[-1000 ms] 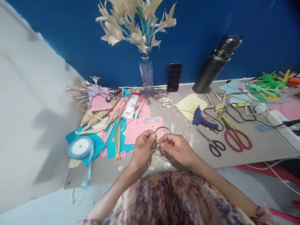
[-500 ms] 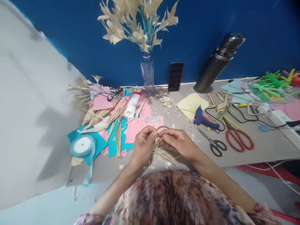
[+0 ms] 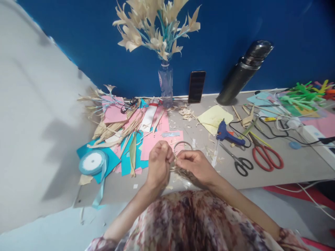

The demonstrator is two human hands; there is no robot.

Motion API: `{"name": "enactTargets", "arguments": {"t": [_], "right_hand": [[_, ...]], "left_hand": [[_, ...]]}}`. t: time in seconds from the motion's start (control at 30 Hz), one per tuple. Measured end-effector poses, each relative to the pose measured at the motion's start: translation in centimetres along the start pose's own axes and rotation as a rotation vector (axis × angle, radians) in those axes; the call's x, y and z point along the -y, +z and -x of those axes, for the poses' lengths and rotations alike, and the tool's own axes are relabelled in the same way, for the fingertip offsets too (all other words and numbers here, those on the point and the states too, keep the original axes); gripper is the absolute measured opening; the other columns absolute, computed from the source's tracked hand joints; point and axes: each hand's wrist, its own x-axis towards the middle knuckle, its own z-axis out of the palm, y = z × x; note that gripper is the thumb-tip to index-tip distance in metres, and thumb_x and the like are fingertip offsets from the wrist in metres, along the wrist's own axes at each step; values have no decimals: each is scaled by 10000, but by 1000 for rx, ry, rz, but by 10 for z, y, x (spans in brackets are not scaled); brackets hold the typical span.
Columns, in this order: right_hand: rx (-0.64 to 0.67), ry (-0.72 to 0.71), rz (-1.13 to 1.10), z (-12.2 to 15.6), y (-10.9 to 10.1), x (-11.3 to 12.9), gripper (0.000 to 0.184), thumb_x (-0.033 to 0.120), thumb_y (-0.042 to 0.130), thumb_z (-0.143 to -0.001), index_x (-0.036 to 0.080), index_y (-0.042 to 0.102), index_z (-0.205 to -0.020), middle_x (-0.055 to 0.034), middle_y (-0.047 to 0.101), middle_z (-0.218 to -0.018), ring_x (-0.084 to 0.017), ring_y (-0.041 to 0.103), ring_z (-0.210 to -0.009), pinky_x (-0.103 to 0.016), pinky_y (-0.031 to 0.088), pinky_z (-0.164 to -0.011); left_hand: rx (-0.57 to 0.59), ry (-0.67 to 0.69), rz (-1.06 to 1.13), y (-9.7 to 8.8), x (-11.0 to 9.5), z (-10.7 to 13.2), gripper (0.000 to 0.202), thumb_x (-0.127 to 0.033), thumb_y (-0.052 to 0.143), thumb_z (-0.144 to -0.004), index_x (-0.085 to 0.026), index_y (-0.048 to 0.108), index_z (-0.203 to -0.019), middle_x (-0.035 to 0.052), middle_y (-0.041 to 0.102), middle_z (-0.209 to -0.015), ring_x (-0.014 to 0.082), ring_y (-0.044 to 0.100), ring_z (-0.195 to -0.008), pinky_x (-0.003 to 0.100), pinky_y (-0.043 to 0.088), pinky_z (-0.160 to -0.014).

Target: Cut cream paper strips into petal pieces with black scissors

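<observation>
Above the table's front part, my left hand [image 3: 160, 162] is closed in a fist, knuckles up, with its fingertips hidden. Close beside it, my right hand [image 3: 195, 165] pinches the near edge of a thin, pale brownish ring [image 3: 183, 142]. A short pale strand [image 3: 175, 157] shows between the two hands; what the left fingers grip is hard to make out. Shredded dry husk [image 3: 181, 171] lies on the table just below the hands.
At left are a blue ribbon roll [image 3: 91, 162], coloured paper and dried husks [image 3: 112, 129]. A blue glue gun [image 3: 227, 135], black-handled scissors [image 3: 242, 164] and red-handled scissors [image 3: 267, 157] lie at right. Behind stand a bottle of husk flowers [image 3: 165, 83], a phone [image 3: 196, 87] and a dark flask [image 3: 242, 76].
My left hand has turned over into a tighter fist. My right hand has shifted slightly down and left, and more of the ring shows above it.
</observation>
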Motion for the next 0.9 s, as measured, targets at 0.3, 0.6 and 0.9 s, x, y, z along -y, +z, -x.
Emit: {"name": "enactTargets", "arguments": {"t": [0.3,0.6,0.9], "right_hand": [[79,31,36,1,-14,5,272,400,722,-794,146,666,-713,25,541,-618,-98,437,-566,-234,311,-544],[73,-6,-41,7,-20,11,297,425,664,-850,142,756,-859,-46,682,-754,-104,460,-585,-246,342,-564],[-13,-19,-90,5,-5,7,322,449,714,-804,140,712,-710,11,580,-588,-79,374,-495,-232,272,-488]], "left_hand": [[294,249,-654,-17,-18,3,121,-272,651,-856,-166,680,-807,35,624,-780,150,566,-743,266,421,-687],[170,89,-243,-20,-1,-2,100,-274,676,-851,-184,703,-820,-7,606,-686,104,535,-612,240,414,-613],[219,226,-317,-8,0,5,111,-243,667,-853,-178,711,-774,0,574,-770,110,560,-625,260,429,-611]]}}
